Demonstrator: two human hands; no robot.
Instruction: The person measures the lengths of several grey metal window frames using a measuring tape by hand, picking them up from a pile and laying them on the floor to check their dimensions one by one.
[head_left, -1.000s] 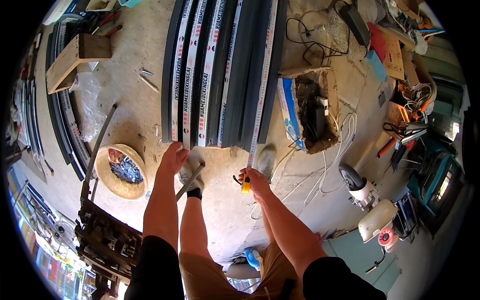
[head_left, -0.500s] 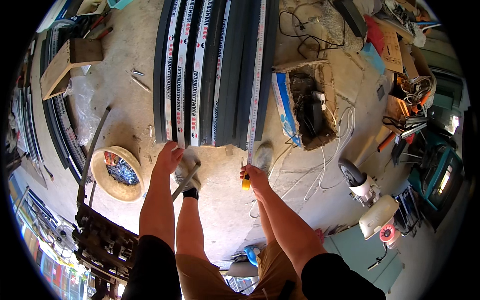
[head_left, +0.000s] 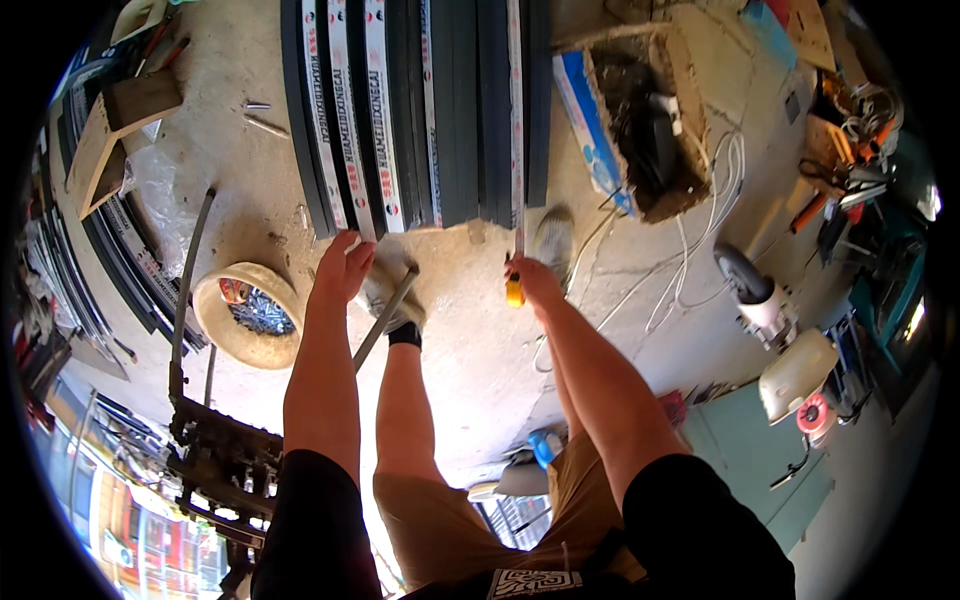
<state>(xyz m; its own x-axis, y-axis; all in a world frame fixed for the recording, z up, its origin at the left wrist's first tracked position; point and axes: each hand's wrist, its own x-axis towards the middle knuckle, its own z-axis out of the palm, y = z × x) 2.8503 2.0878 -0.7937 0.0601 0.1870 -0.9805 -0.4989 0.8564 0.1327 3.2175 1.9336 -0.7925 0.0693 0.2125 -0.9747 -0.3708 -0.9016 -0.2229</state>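
Observation:
Long dark profile strips (head_left: 455, 150), several of them with white printed film, lie side by side and run away from me. My left hand (head_left: 345, 268) is at the near end of a film-covered strip on the left, its fingers closed against that end. In my right hand (head_left: 537, 282) is a yellow tape measure (head_left: 515, 291), held just short of the strips' near ends. A narrow pale blade (head_left: 519, 238) stretches from it onto the strips at the right. Whether the blade's far end is hooked on anything is out of view.
At the left are a round tub (head_left: 250, 358) of small metal parts, a wooden frame (head_left: 95, 165) and a dark metal machine (head_left: 225, 455). An open cardboard box (head_left: 690, 190), a white cable (head_left: 735, 175) and a wheeled device (head_left: 765, 305) are at the right. My feet stand behind the strips' ends.
The view has shifted, so the strips and both hands sit higher in it. My left hand stays at the strip's end and my right hand keeps hold of the tape measure.

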